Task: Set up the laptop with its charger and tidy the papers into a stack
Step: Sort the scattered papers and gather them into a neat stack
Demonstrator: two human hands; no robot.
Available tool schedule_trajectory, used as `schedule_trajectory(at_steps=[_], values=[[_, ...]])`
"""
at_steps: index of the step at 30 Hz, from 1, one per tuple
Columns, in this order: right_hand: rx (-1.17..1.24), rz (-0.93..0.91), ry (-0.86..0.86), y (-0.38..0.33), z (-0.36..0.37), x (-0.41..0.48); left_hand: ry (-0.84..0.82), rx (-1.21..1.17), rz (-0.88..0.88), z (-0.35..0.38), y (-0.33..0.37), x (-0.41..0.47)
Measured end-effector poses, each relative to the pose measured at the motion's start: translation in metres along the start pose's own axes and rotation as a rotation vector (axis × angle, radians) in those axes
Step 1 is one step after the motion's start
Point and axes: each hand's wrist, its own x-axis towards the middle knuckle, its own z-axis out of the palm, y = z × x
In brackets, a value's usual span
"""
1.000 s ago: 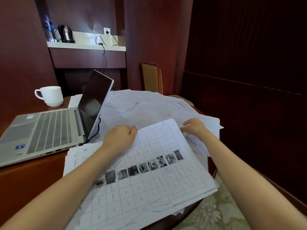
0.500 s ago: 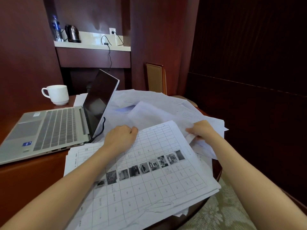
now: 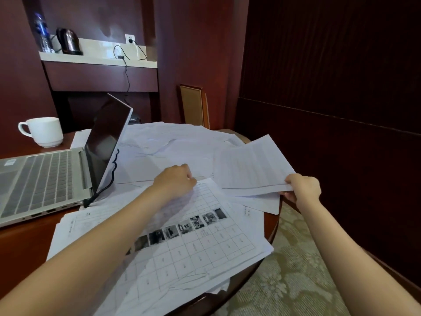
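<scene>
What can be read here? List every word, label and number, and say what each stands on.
No text is legible.
On the grid sheet: print in the cells, too small and blurred.
On the loose sheet in the right hand: faint lines of print, blurred.
On the laptop: a white sticker, too small.
On the bottle: a blue label, blurred.

Two bare hands, the left hand (image 3: 175, 179) and right hand (image 3: 303, 187), on bare, unsleeved forearms (image 3: 118, 226)
</scene>
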Motion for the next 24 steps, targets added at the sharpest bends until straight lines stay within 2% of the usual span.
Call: schedule_trajectory(at_steps=[4, 7, 9, 13, 17, 20, 24], values=[[-0.401, -0.039, -0.244, 0.002, -0.014, -0.015, -0.184, -0.149, 0.009, 0.016, 0.03, 0.007], [-0.618, -0.026, -0.381, -0.002, -0.017, -0.019, -0.216, -0.291, -0.03, 0.023, 0.043, 0.013], [-0.584, -0.028, -0.383, -0.004, -0.017, -0.018, -0.212, -0.351, -0.095, 0.023, 0.049, 0.021], [-0.371, -0.045, -0.379, 0.0, -0.006, -0.012, -0.142, -0.12, -0.254, 0.027, 0.049, 0.034], [-0.279, -0.111, -0.278, 0.001, 0.012, -0.006, -0.103, -0.292, -0.25, 0.024, 0.045, 0.041], [-0.291, -0.07, -0.221, -0.004, 0.021, -0.002, -0.071, -0.367, -0.259, 0.02, 0.043, 0.044], [-0.213, -0.023, -0.198, -0.01, 0.028, 0.0, -0.108, -0.436, -0.335, 0.014, 0.04, 0.052]])
